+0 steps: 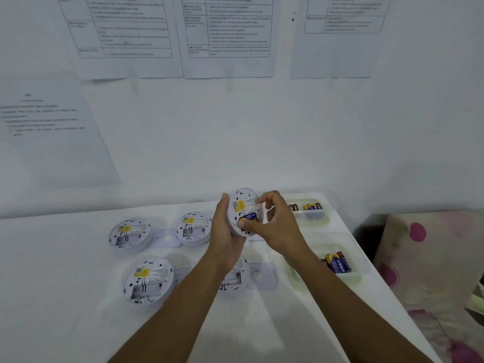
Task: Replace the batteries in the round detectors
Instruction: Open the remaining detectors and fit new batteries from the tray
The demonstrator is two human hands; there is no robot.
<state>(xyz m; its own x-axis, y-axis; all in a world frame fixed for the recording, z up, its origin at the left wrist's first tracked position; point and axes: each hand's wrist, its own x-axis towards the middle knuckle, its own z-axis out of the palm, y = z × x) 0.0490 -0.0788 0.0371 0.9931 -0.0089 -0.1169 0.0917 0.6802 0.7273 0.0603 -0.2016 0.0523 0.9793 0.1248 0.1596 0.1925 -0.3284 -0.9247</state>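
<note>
Table: white table [78,323] against a paper-hung wall
Detector: held detector [242,205] above centre; left hand [225,231] cups it; right hand [277,224] pinches its blue battery [250,216]
Trays: far tray [310,218] at 1 o'clock, near tray [348,258] at 3 o'clock; both hold batteries

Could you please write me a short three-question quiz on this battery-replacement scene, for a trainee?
1. True or false: the held detector rests on the table.
2. How many detectors lie on the table? A) two B) four C) six
3. Fill in: the blue battery sits in the detector's ____ compartment.

Key:
1. False. The left hand holds it in the air while the right hand works at its back.
2. B. Far left detector, far middle detector, near left detector, and near detector behind the forearm.
3. Battery.
</note>
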